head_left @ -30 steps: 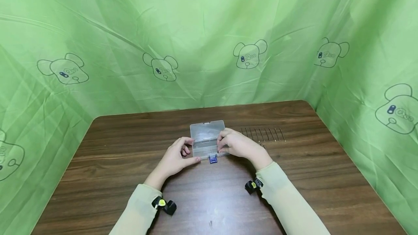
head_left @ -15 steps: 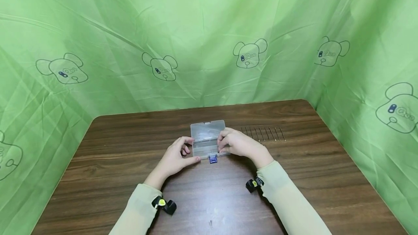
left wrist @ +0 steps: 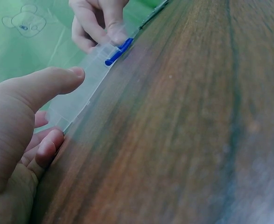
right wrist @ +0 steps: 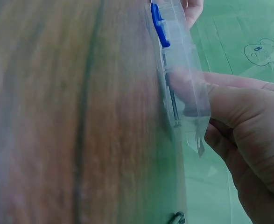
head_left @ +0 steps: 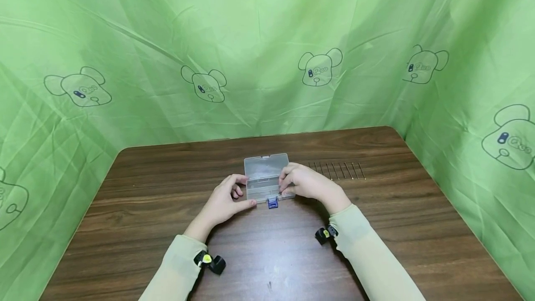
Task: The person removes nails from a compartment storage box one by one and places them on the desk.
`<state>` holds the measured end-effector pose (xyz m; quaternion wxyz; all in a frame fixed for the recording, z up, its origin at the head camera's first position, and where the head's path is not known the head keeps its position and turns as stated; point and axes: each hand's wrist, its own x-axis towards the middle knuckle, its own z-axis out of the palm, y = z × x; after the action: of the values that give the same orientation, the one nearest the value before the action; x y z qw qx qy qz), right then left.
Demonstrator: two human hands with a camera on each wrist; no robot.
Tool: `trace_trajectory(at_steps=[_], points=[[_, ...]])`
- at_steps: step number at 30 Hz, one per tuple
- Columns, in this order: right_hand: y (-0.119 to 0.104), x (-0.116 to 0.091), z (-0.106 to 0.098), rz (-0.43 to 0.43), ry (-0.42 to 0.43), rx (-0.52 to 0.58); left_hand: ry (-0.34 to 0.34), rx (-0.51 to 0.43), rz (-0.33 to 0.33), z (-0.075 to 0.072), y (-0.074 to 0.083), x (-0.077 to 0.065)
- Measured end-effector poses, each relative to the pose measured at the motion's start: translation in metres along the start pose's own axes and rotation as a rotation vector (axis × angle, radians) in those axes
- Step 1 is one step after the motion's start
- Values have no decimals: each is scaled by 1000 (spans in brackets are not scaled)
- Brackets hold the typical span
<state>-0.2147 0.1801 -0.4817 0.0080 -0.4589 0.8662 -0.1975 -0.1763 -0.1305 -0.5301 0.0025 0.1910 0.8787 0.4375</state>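
Note:
A clear plastic box (head_left: pixel 262 190) lies on the table with its lid (head_left: pixel 265 165) raised at the back and a blue latch (head_left: pixel 272 203) folded down in front. My left hand (head_left: pixel 225 201) grips the box's left end, thumb at the front edge and fingers round the side. My right hand (head_left: pixel 303 182) reaches into the right end, thumb and fingers pinched together low inside. Through the clear wall in the right wrist view, a thin dark screw (right wrist: pixel 173 102) shows against the thumb tip.
Several long thin screws (head_left: pixel 344 171) lie in a row to the right, behind my right hand. The brown wooden table (head_left: pixel 146 199) ends at its back edge before a green curtain (head_left: pixel 259 36). A black camera (head_left: pixel 211 262) sits on each wrist.
Both hands keep their places on the box, and the box stays put. The right forearm shifts very slightly; the head view tilts a little.

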Motion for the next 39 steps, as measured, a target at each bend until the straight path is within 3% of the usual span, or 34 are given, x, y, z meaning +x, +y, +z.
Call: trace_trajectory(at_steps=[14,24,32,39], points=[[-7,3,1,-20,26,-64,7,-20,-18,1,-3,0],[-4,1,-4,44,17,88,4,-14,-10,1,-2,1],[-1,-2,-10,55,94,214,8,-11,-5,1,-2,-1],[-4,-12,-26,151,155,287,5,-17,-3,2,-1,-1]])
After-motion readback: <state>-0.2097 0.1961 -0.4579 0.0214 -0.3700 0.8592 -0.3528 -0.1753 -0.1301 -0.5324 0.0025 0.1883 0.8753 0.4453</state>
